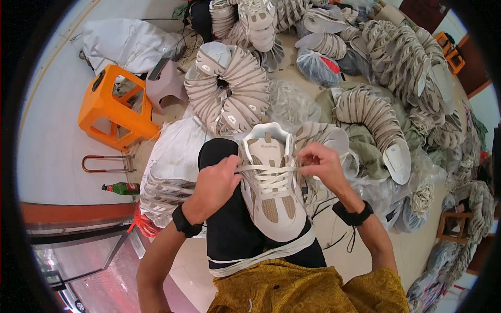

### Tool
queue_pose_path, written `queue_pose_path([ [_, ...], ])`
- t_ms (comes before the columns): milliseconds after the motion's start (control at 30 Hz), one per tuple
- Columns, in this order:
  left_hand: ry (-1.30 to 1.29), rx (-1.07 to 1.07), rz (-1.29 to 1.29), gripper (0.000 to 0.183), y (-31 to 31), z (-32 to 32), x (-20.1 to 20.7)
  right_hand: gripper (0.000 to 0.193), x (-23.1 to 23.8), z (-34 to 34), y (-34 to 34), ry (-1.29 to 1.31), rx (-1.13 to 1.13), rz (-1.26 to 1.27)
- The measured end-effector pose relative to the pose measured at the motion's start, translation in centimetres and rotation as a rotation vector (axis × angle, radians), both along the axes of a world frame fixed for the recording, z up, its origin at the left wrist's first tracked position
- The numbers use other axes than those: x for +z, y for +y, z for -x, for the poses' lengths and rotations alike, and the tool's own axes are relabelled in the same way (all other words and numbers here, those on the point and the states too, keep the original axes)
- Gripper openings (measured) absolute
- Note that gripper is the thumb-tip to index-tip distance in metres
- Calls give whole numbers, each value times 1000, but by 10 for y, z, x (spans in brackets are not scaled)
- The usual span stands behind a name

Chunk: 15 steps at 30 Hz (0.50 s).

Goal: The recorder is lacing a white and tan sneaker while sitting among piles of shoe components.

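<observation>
A beige and white sneaker (278, 216) rests on my black-trousered lap, its toe toward me and its heel opening away. Cream shoelace (272, 180) criss-crosses its front, and the top strand runs out to both sides. At the shoe's left edge my left hand (216, 181) is closed, pinching one end of the lace. My right hand (322, 164) pinches the other end on the right, thumb and fingers together. Both hands are level, close beside the tongue. A bunch of loose cream laces (263, 255) lies across my thighs below the toe.
Ahead lies a ring of stacked shoe uppers (242, 112); more curved stacks (365, 109) are at the right. An orange stool (99, 112), a green bottle (122, 188) and red string (143, 223) are at the left. A wooden stool (454, 227) stands far right.
</observation>
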State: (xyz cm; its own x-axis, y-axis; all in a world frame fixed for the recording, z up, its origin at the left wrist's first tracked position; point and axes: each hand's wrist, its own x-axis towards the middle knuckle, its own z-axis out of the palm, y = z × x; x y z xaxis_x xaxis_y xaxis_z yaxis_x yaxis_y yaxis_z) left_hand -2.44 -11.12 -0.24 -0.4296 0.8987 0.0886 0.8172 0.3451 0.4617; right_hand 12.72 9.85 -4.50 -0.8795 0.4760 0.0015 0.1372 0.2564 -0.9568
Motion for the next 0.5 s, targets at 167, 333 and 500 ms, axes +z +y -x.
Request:
queue_pose_path([
  [167,118,-96,-22,8,-9,15,-1,13,-25,-9,-4,41,67,-508],
  [333,116,-81,46,7,-15,22,2,6,-31,1,-8,196,50,-870],
  [500,52,-19,33,10,-9,9,7,11,-11,-8,21,383,-24,-1177],
])
